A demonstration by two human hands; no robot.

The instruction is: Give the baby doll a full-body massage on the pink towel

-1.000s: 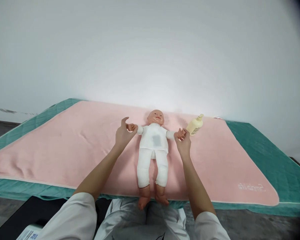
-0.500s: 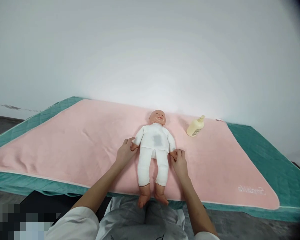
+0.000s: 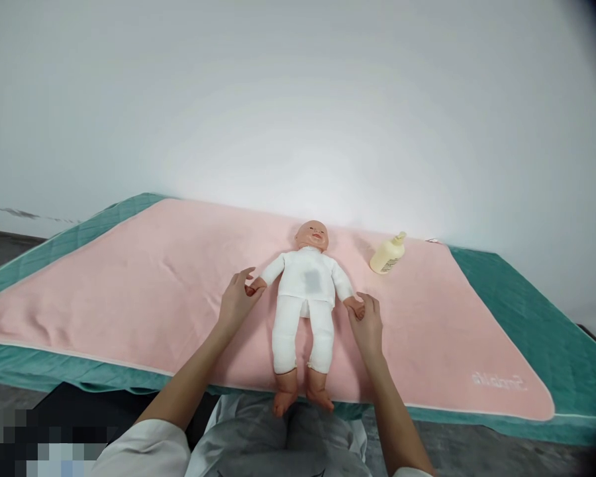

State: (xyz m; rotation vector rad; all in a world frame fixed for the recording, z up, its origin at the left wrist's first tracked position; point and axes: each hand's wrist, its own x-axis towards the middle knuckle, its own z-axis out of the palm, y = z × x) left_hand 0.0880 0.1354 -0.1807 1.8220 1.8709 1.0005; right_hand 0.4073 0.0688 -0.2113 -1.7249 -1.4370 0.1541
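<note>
A baby doll (image 3: 306, 278) in a white cloth suit lies on its back on a pink mat (image 3: 169, 291), feet toward me and hanging past the near edge. My left hand (image 3: 237, 298) is closed on the doll's hand at the left, its thumb below and its fingers above. On the other side, my right hand (image 3: 366, 323) holds the doll's other hand between thumb and fingers. Both doll arms are spread out from the body. A grey patch marks the chest of the suit.
A pale yellow pump bottle (image 3: 388, 255) lies tilted on the mat, right of the doll's head. Under the mat is a green quilted cover (image 3: 536, 331). A white wall (image 3: 298, 99) rises behind the bed. My legs (image 3: 288, 437) are against the near edge.
Both my hands have moved outward, drawing the doll's arms farther from its body. The bottle and the doll's torso stay in place.
</note>
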